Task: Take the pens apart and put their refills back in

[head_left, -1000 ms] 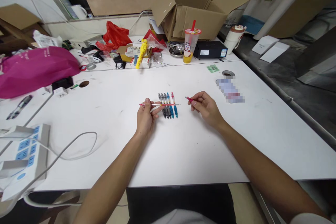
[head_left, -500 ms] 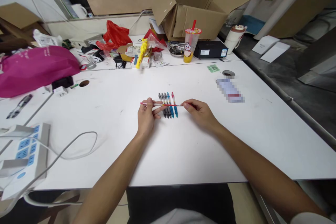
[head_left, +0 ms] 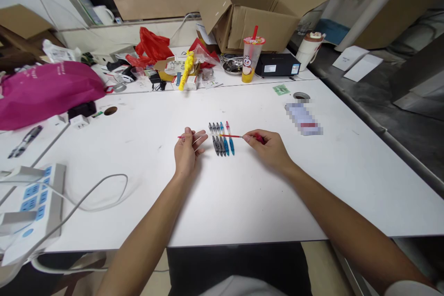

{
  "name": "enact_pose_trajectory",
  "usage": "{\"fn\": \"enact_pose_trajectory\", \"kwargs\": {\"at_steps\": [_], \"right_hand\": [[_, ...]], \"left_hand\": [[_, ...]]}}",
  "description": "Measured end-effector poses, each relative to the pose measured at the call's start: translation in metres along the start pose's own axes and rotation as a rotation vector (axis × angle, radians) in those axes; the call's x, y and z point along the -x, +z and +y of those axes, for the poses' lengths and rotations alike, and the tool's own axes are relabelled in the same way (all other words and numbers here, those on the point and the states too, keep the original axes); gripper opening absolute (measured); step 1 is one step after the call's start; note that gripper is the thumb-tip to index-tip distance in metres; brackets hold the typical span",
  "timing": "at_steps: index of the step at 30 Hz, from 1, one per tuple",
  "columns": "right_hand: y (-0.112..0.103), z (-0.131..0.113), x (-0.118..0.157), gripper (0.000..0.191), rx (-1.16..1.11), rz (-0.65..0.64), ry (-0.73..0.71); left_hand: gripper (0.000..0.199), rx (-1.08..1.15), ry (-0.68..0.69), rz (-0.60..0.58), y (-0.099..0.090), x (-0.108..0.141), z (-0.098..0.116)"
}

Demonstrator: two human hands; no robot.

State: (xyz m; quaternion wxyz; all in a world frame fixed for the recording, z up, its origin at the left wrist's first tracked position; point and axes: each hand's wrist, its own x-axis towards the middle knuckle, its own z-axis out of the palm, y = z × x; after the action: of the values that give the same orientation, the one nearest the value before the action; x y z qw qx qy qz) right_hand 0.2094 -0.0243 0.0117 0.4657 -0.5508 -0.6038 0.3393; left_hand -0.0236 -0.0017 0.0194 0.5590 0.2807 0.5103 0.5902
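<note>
My left hand (head_left: 185,152) is closed, thumb against fingers, on a clear pen barrel with a pink end (head_left: 180,137). Some of its fingers stretch out to the right. Level with the barrel lies a slim red ink refill (head_left: 231,136), its tip pinched by my right hand (head_left: 267,148). A dark pink pen part (head_left: 259,138) shows in the curled fingers of that same hand. Whether the refill's left end is still inside the barrel I cannot tell. Beneath both, several pens (head_left: 218,143) with grey or blue grips lie side by side on the white table (head_left: 222,203).
Left of me are a power strip (head_left: 41,199) with a looping cable and a magenta bag (head_left: 52,92). At the back stand a drink cup (head_left: 251,62), a black box (head_left: 277,64) and an open carton (head_left: 263,27). A blurred phone-like object (head_left: 302,118) lies right.
My left hand has moved left with the barrel, away from my right hand. More of the refill shows between them, and the pink part in my right hand has come into sight.
</note>
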Motion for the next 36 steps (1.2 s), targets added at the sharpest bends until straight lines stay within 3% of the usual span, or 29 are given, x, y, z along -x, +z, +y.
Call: {"fn": "enact_pose_trajectory", "kwargs": {"at_steps": [8, 17, 26, 36], "right_hand": [[0.0, 0.0, 0.0, 0.033, 0.012, -0.002, 0.014], [0.011, -0.004, 0.008, 0.034, 0.014, -0.107, 0.018], [0.002, -0.004, 0.004, 0.027, 0.058, -0.192, -0.09], [0.007, -0.005, 0.006, 0.025, 0.036, -0.243, -0.094]], "left_hand": [[0.038, 0.003, -0.019, -0.037, 0.001, 0.0, -0.004], [0.041, 0.026, -0.072, -0.233, 0.012, 0.012, -0.021], [0.036, 0.072, -0.03, -0.193, 0.01, 0.009, -0.013], [0.039, 0.015, -0.047, -0.275, 0.011, 0.012, -0.023]]}}
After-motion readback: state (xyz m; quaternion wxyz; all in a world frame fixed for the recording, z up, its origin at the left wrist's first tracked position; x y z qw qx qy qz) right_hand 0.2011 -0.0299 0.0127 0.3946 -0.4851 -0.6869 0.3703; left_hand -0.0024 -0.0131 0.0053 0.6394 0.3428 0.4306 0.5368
